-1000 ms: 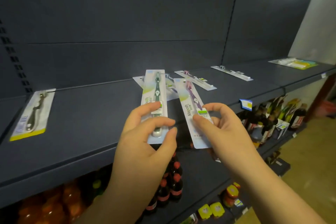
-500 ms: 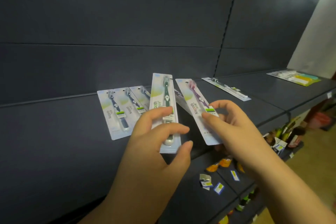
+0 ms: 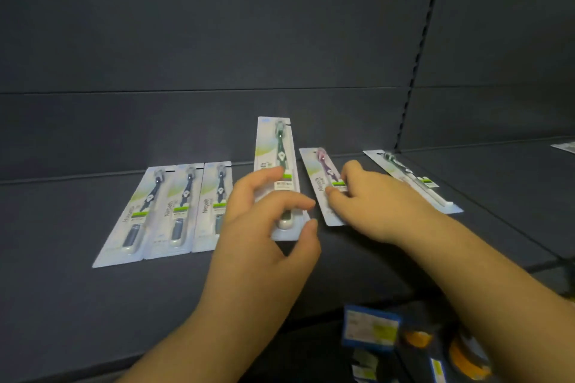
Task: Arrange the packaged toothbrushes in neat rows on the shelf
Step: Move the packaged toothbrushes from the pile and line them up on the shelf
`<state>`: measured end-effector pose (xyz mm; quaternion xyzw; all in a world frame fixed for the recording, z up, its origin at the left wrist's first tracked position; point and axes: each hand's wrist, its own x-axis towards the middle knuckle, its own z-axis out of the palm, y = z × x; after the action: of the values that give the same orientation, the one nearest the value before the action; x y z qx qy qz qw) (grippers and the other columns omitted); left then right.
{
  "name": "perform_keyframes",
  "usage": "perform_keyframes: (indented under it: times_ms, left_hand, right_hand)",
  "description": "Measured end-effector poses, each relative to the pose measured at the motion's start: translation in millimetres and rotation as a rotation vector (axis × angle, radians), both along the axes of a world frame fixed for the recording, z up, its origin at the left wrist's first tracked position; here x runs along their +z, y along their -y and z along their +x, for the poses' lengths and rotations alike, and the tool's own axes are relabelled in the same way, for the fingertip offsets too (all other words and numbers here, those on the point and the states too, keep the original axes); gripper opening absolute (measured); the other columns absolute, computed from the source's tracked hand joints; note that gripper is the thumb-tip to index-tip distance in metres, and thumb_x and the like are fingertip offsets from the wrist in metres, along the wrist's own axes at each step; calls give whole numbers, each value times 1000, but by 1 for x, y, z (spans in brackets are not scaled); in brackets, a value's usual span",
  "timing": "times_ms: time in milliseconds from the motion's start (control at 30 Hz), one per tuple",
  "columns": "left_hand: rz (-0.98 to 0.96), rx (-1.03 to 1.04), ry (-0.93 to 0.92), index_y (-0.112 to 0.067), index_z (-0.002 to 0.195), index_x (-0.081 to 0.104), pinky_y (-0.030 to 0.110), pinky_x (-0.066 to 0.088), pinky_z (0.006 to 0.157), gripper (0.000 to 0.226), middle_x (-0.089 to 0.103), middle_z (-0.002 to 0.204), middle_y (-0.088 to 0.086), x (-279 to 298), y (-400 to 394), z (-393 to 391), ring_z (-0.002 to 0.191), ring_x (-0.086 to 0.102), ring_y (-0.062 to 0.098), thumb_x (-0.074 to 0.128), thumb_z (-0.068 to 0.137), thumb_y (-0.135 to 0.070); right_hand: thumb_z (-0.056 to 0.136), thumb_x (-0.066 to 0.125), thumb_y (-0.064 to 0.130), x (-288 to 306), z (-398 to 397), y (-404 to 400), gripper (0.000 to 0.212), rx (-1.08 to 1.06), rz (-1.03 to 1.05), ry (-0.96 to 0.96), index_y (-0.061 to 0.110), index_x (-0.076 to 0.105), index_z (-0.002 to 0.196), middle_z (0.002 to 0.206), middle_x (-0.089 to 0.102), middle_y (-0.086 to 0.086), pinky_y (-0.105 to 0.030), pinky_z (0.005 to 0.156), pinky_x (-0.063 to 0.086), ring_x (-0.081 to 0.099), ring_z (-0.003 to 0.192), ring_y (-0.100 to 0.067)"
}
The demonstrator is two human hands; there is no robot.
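Green-brush pack (image 3: 278,177) and purple-brush pack (image 3: 323,185), each gripped by the left hand (image 3: 264,227) and right hand (image 3: 370,202), are being lowered beside the row of three (image 3: 174,211) now visible on the shelf (image 3: 77,305).

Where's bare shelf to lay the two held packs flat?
Bare shelf lies left of and in front of the three-pack row, and behind the far-right pack. Crowded: middle, where left hand grips the green pack and right hand the pink pack.

Two bare forearms enter from six and four o'clock; the left hand (image 3: 264,227) and right hand (image 3: 373,205) wear no sleeves, rings or watch.
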<state>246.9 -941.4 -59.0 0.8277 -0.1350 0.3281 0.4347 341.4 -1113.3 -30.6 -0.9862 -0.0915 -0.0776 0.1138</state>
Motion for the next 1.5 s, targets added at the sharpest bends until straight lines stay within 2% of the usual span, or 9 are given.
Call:
perform_keyframes:
  times_ms: [100,267,367,600,967,1200,1300,1433,1500]
  left_hand:
    - [22,76,8,-42,85,65,-2,26,92,16,46,130,-16,-1,22,16,125,41,-4,67,74,-29]
    - [-16,149,39,-39,87,66,1,31,90,16,51,128,-12,-3,32,25,122,46,-4,73,79,-28]
    - [-96,151,19,-37,90,67,5,35,90,16,54,126,-15,-4,27,27,122,49,0,69,76,-29]
    - [-146,164,1,-35,87,68,3,32,91,14,56,125,-13,-4,27,29,122,50,0,70,75,-28]
    - [-157,126,-23,-37,88,68,6,35,92,15,54,127,-15,-3,25,29,122,48,-3,68,73,-39]
    - [-107,106,25,-37,87,67,19,44,93,13,52,127,-16,-5,25,27,124,47,-1,69,76,-31]
    - [-56,98,45,-38,88,66,10,38,92,14,52,127,-12,-5,26,25,124,46,1,68,76,-29]
    - [-15,108,39,-39,87,64,4,33,91,12,50,128,-11,-4,32,21,125,46,3,65,76,-41]
    - [20,106,42,-38,88,65,4,32,93,13,50,126,-10,-1,38,20,125,46,2,64,75,-41]
  right_hand:
    - [97,34,52,-1,20,6,35,97,-94,-12,18,37,100,76,45,3,-37,62,34,49,78,-26]
    - [97,34,50,-11,37,7,46,210,-103,-28,13,42,123,89,54,-1,-37,62,34,49,80,-27]
    - [97,34,49,-20,40,9,52,235,-111,5,11,40,131,82,51,1,-36,61,35,50,77,-25]
    - [97,36,47,-24,44,12,32,250,-51,49,16,39,100,72,48,4,-35,60,36,50,69,-22]
    - [95,40,50,-27,50,4,31,235,-76,102,19,41,94,73,44,5,-35,63,36,48,72,-24]
    - [95,37,62,-27,47,2,42,196,-89,109,20,42,92,72,44,6,-35,61,35,50,73,-22]
    - [93,35,67,-25,41,5,48,190,-24,105,21,46,94,75,48,7,-35,63,34,52,77,-22]
    - [93,36,67,-16,26,23,57,198,165,63,19,55,118,103,64,3,-37,76,47,59,95,-22]
    - [93,38,64,-10,16,39,55,195,227,97,20,55,121,92,64,5,-37,78,50,60,89,-19]
